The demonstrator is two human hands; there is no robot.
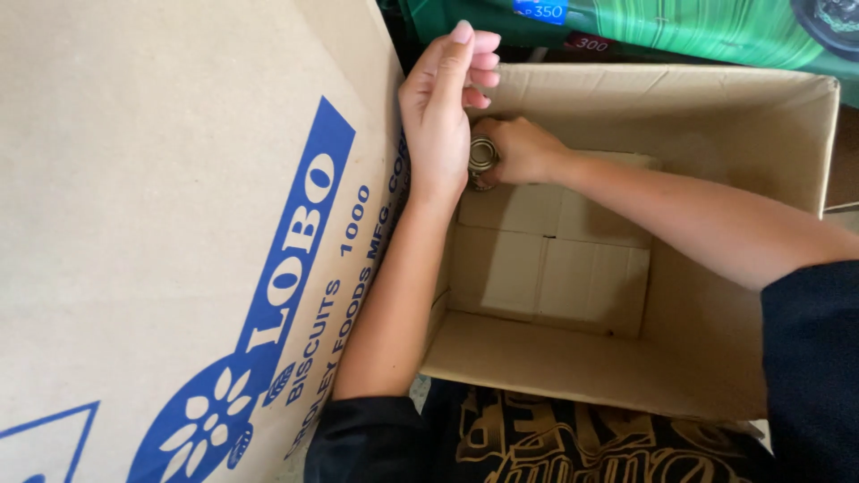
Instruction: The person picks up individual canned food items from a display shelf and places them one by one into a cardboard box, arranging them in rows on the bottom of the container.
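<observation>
Right hand point(523, 150) down inside the open cardboard box point(734, 116), fingers curled shut around a small round metal can point(483, 156), knuckles up, forearm running back across the box toward the lower right. Can held low in the far left corner of the box, just above the folded bottom flaps point(546, 259); ringed end face turned toward the camera, so long axis apparently pointing roughly upward, though most of the body hidden by the gripping fingers. Left hand point(438, 112) immediately to the left of the can, loosely open, fingers extended and slightly bent over the box's left wall, palm facing the can and seemingly touching or just beside it, holding nothing visibly. Can thus wedged between the two hands, nearer the right hand's grip, with the left wall of the box close behind the left palm. Rest of the box interior bare apart from the flaps. Further left, a large tan carton point(179, 224) with blue printing leaning against the box. Beyond the far wall, green packaging point(698, 27). At the near edge, dark printed fabric point(555, 443).
</observation>
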